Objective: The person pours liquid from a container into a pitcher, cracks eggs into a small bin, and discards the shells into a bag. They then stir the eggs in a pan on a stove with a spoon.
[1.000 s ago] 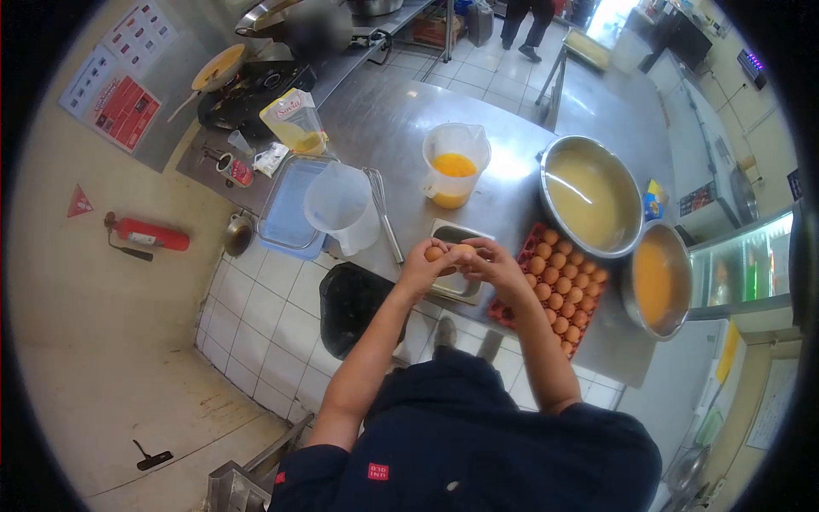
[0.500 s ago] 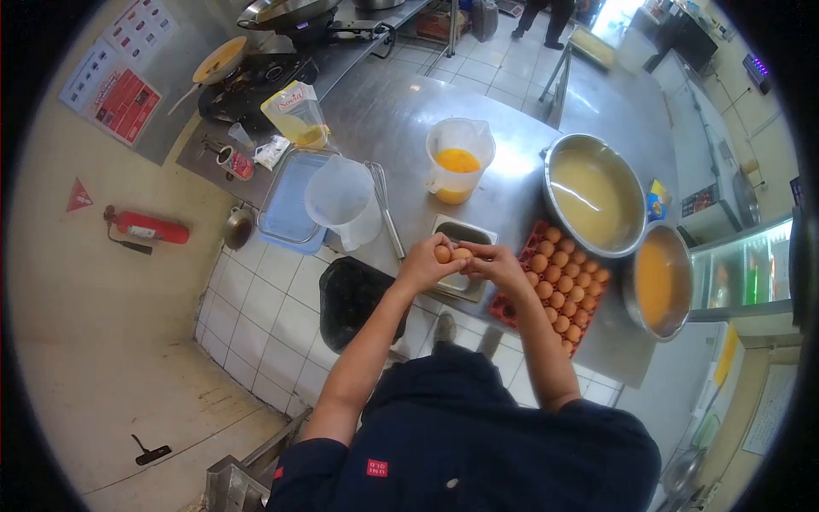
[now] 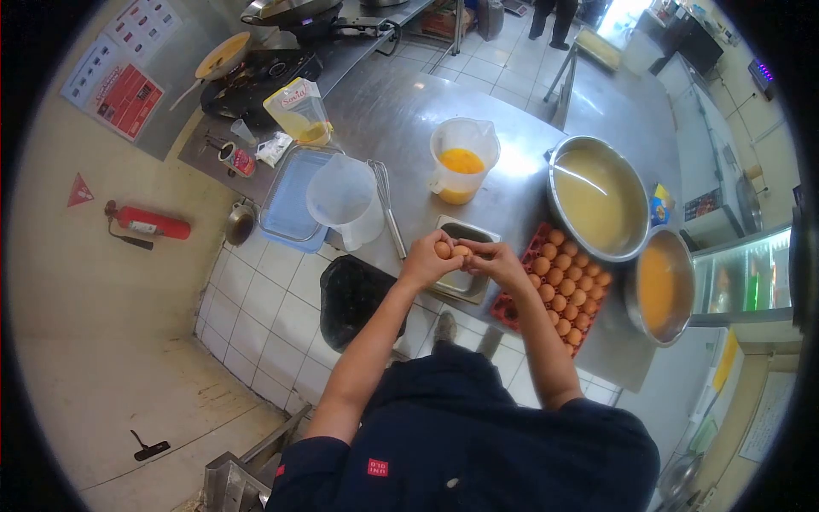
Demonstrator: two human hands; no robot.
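My left hand is closed around a brown egg. In the fingers of my right hand is a second brown egg, held close against the first; whether either shell is cracked is too small to tell. Both hands are over a rectangular steel pan at the table's front edge. Just right of them, a red egg tray carries several brown eggs, with some vacant cups at its near left corner. Beyond the pan stands a translucent pitcher partly filled with yolky egg.
Two large steel bowls of yellowish liquid, one pale and one orange, sit at right. A whisk, another pitcher and a blue-toned container lie left. Below is a black-lined bin. Another person's legs show far back.
The view has shifted very slightly. Both hands keep their hold on the eggs over the pan, and the person in the background has moved their feet a little.
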